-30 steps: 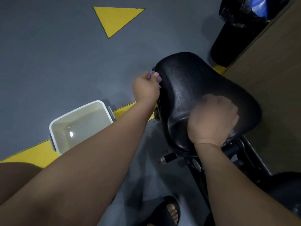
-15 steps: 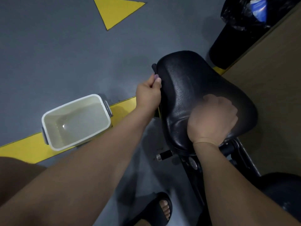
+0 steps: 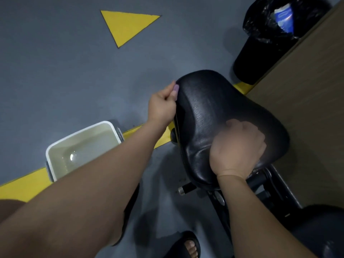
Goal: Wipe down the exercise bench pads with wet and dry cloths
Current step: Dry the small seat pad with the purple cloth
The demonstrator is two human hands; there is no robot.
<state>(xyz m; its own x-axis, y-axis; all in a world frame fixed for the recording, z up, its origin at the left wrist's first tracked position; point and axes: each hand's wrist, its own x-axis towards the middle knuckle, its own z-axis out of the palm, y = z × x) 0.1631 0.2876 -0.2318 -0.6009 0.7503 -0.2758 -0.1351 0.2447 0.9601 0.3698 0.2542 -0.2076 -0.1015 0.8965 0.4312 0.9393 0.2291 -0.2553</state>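
Pad (image 3: 219,116), black and glossy, sits right of centre on its frame, with the wooden wall at its right and the bin (image 3: 264,43) beyond it. Your left hand (image 3: 162,107) is closed around a purple cloth (image 3: 175,90) pressed against the pad's far-left edge; only a small fold of it shows past your fingers. Your right hand (image 3: 238,148) is curled on the near top of the pad, seemingly steadying it (whether it holds a second cloth, I cannot tell). You look to be on the wet pass, working the side edge. The tub (image 3: 83,149) of water stands on the floor to the near left, well apart from the pad. Next, draw the cloth along the rim toward you, keeping it flat against the curve, then cover the top before drying.
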